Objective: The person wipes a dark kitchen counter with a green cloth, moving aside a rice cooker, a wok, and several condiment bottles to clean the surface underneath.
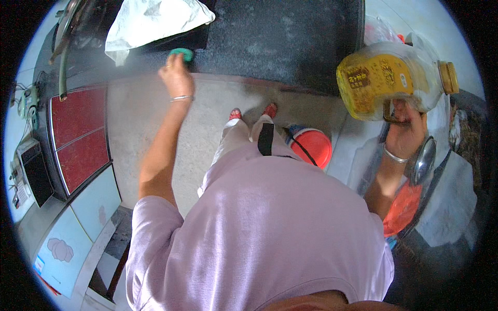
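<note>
My left hand (177, 76), wearing a ring and a bracelet, pinches a green round pad (183, 54), perhaps a scouring pad, at the front of the dark countertop (268, 39). Beyond it lies a white cloth or bag (155, 21) over a black flat object (190, 39). Held up on the right by my right hand (406, 116) is a large clear plastic jug (424, 83) with a yellow label bearing writing and a yellowish cap. My fingers go through its handle, and the jug lies on its side in the air, above the right end of the counter.
A red bucket (317, 145) stands on the concrete floor (155, 112) by my legs. At right are a metal pot lid (424, 160) and a red plastic item (404, 208). Red cabinet doors (79, 134), a black microwave-like appliance (37, 171) and a pale blue refrigerator (66, 245) line the left.
</note>
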The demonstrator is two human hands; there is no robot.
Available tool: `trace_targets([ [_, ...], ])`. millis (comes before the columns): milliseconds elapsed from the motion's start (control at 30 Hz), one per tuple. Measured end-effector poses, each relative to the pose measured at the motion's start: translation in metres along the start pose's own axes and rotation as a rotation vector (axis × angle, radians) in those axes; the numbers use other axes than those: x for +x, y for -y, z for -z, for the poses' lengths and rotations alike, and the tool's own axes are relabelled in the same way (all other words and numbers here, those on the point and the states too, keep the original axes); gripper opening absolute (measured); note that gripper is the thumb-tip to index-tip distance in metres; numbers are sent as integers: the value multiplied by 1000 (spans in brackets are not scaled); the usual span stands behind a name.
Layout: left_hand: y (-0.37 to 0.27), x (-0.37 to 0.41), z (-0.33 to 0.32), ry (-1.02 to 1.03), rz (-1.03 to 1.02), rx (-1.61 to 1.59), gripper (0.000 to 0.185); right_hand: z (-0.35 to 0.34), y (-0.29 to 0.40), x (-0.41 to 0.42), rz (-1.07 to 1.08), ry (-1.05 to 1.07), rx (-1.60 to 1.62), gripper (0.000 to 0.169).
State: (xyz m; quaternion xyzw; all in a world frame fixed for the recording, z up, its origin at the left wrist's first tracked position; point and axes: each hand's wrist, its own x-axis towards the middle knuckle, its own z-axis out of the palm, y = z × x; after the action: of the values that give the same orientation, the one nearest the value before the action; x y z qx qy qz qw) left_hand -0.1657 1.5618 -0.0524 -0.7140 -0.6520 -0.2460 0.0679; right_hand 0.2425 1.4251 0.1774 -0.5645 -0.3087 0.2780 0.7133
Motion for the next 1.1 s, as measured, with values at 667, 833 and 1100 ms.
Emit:
trace_targets([
  [667, -222, -24, -45, 536, -607, -915, 34, -22, 21, -16, 54, 8, -117, 4],
  [833, -171, 20, 7, 1332, 508, -1780, 28, -12, 11, -19, 93, -83, -39, 9],
  [1100, -120, 61, 73, 933, 460, -2250, 32, -48, 17, -4, 37, 65, 305, 7],
])
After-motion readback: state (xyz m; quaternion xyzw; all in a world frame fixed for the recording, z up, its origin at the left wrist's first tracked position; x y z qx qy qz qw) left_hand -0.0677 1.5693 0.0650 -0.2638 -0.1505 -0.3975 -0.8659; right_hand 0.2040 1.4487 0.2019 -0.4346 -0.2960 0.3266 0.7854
